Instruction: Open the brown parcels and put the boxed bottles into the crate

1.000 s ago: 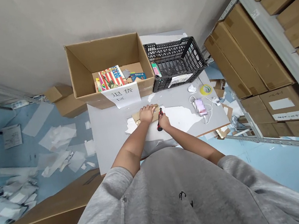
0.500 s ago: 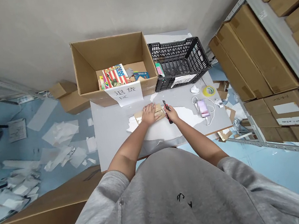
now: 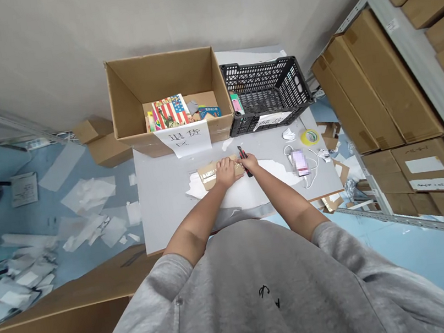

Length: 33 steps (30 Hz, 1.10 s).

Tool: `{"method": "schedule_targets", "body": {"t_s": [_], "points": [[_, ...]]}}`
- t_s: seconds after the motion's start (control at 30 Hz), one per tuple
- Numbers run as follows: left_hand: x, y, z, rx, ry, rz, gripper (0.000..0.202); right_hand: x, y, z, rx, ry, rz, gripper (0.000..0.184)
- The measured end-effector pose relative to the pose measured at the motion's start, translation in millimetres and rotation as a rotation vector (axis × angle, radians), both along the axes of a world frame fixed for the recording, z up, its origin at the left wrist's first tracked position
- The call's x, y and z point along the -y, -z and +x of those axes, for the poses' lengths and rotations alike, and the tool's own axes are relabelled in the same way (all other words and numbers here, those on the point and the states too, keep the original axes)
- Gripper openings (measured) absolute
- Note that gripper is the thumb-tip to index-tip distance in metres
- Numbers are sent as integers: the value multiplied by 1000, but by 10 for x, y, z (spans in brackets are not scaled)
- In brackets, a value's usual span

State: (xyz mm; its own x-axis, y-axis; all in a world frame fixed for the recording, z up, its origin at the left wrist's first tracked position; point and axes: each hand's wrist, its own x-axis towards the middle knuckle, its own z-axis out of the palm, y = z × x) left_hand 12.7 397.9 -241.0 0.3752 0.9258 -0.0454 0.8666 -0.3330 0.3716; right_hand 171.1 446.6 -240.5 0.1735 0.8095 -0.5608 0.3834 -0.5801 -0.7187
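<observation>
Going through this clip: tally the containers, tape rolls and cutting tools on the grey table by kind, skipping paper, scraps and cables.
Open cardboard box: 1
Black plastic crate: 1
Yellow tape roll: 1
Utility knife, in the right hand: 1
Total: 4

Under your left hand (image 3: 226, 172), pressed flat, lies a brown cardboard packet (image 3: 209, 175) with tape across it, resting on white paper (image 3: 276, 165). Your right hand (image 3: 249, 163) grips a red-and-black box cutter (image 3: 243, 157), tilted, tip pointing far, just beside the packet's right end.
</observation>
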Motion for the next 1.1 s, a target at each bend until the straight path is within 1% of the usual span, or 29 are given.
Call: {"method": "schedule_targets", "body": {"t_s": [0.07, 0.13, 0.23, 0.33, 0.4, 0.47, 0.6, 0.67, 0.87, 1.0, 1.1], "points": [[-18, 8, 7, -5, 20, -4, 63, 105, -37, 61, -55, 10, -7, 37], [-36, 15, 11, -4, 33, -8, 63, 279, -76, 178, -151, 3, 14, 45], [-76, 26, 29, -15, 49, -16, 61, 574, -138, 414, -228, -111, 84, 50], [-119, 36, 49, -22, 91, -43, 58, 758, -176, 587, -239, -203, 63, 58], [-134, 45, 51, -15, 106, -49, 55, 785, -170, 620, -246, -237, 37, 60], [-135, 57, 43, -6, 111, -46, 53, 757, -140, 600, -259, -251, 32, 61], [-123, 90, 17, 8, 122, -49, 51, 677, -65, 518, -292, -211, 25, 63], [-121, 106, 7, 14, 127, -46, 50, 680, -50, 497, -296, -193, 12, 64], [-111, 127, -6, 26, 135, -42, 46, 808, -95, 475, -334, -165, 1, 62], [-82, 141, 6, 24, 204, -33, 38, 778, -109, 428, -307, -143, -3, 60], [-79, 127, 7, 22, 186, -22, 44, 768, -96, 439, -275, -146, -10, 57]]}}
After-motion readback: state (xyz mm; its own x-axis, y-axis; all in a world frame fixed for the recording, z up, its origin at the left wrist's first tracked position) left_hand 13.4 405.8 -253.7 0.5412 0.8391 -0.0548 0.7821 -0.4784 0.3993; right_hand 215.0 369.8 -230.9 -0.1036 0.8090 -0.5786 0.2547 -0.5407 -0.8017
